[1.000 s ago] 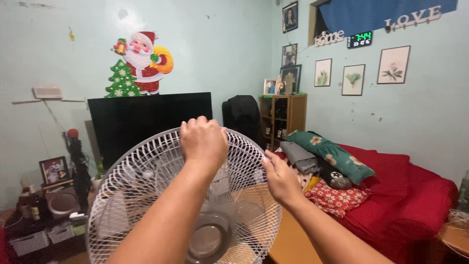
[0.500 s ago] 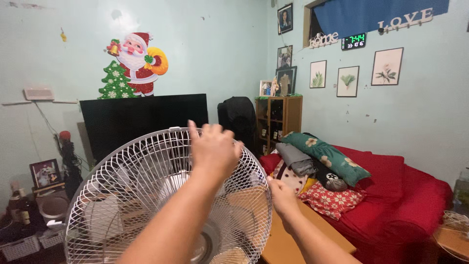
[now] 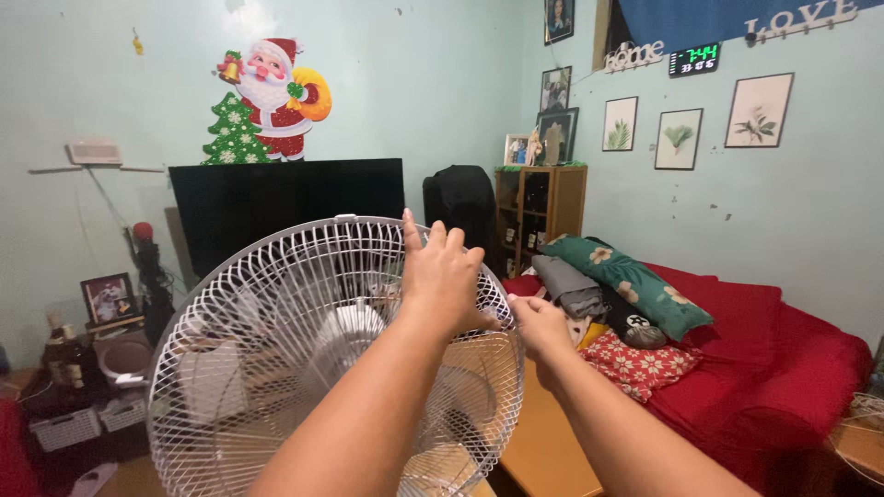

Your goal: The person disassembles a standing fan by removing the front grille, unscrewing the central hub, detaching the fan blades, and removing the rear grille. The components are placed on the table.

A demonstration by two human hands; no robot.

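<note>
Looking down from the head camera, the lower rim of the round white wire fan guard [image 3: 276, 368] runs out of frame, and both forearms cover part of its grille; whatever supports the fan is hidden. The guard is thin metal or plastic wire in fine radial ribs, domed, with a pale hub and blades dimly seen behind it. It stands in the foreground, before the flat black television screen [image 3: 285, 207] and beside the red fabric sofa [image 3: 764, 359] heaped with patterned cushions. The left hand [image 3: 440, 276] is spread open, fingers up, palm pressed flat on the upper right of the grille. The right hand [image 3: 539, 324] pinches the guard's right rim, fingers curled; how tightly cannot be told.
</note>
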